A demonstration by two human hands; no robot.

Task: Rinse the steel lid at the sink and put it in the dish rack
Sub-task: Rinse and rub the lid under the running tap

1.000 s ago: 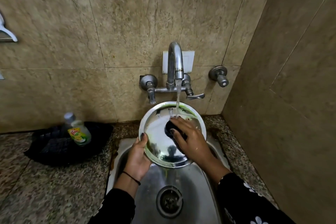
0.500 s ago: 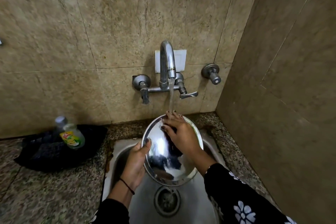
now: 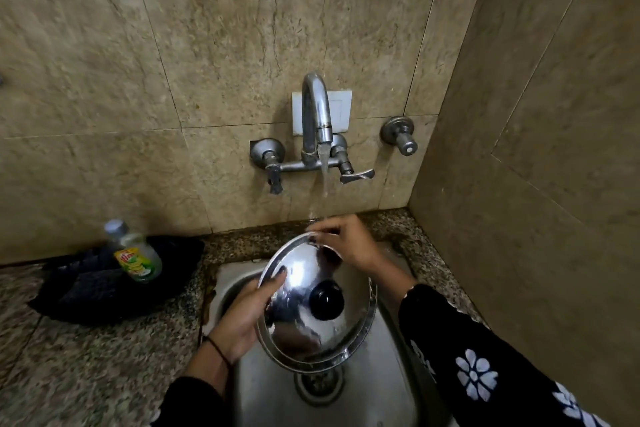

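Observation:
A round steel lid (image 3: 301, 319) with a black knob (image 3: 326, 299) is held tilted over the steel sink (image 3: 384, 385), its top side facing me. My left hand (image 3: 242, 315) grips its left rim, thumb on the top surface. My right hand (image 3: 346, 246) rests on the lid's far edge, fingers curled over the rim. Water runs from the tap (image 3: 317, 118) and lands on my right fingers at the lid's top edge. No dish rack is in view.
A dish-soap bottle (image 3: 136, 255) lies on a black cloth (image 3: 104, 288) on the speckled granite counter (image 3: 86, 357) to the left. Tiled walls close in behind and on the right. The sink drain (image 3: 318, 383) sits below the lid.
The lid has dropped lower and tilted so its knob faces me. My right hand left the knob and slid up to the lid's far edge under the water.

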